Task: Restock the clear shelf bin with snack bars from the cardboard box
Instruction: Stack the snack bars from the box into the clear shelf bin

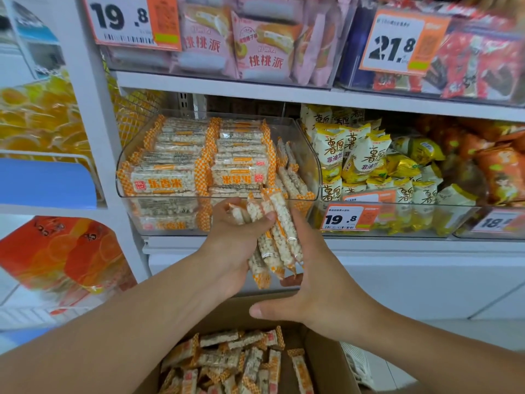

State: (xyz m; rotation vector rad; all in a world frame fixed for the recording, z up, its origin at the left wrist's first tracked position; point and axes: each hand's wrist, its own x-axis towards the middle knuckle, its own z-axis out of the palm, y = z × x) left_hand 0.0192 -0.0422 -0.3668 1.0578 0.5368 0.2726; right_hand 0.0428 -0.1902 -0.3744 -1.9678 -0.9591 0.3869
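The clear shelf bin (pixel 308 155) on the middle shelf holds stacked orange-and-white puffed-rice snack bars (pixel 181 172). In front of its lower edge, my left hand (pixel 235 245) grips a bundle of several snack bars (pixel 277 237) held upright. My right hand (pixel 321 285) lies against the bundle's right side with fingers behind it and the thumb stretched out to the left. Below my arms, the cardboard box (pixel 321 356) stands open with many loose bars (pixel 235 362) inside.
A bin of yellow snack packs (pixel 366 163) stands to the right of the clear bin, with price tags (pixel 349 218) on the fronts. Pink cake packs (pixel 255 41) fill the shelf above. Orange boxes (pixel 62 251) sit at lower left.
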